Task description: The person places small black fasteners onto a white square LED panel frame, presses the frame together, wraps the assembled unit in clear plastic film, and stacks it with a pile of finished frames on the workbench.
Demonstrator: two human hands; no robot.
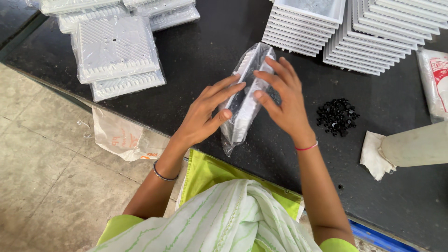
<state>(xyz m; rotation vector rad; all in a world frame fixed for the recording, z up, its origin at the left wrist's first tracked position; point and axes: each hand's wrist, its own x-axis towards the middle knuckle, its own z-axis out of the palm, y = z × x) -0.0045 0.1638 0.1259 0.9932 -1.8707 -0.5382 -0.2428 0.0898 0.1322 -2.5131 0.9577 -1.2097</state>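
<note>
A white ribbed plastic tray inside a clear plastic bag [246, 100] stands on its edge on the black counter [205, 60]. My left hand [207, 112] presses against its left face, thumb near the lower part of the bag. My right hand [282, 95] holds the right face, fingers spread over the top edge. Both hands grip the bagged tray between them.
Bagged white trays [114, 53] are stacked at the far left. Unbagged white trays [354, 32] stand in stacks at the far right. A pile of small black parts [337, 116] lies right of my hand. A whitish roll [413, 144] and a printed bag [436, 81] sit at the right edge.
</note>
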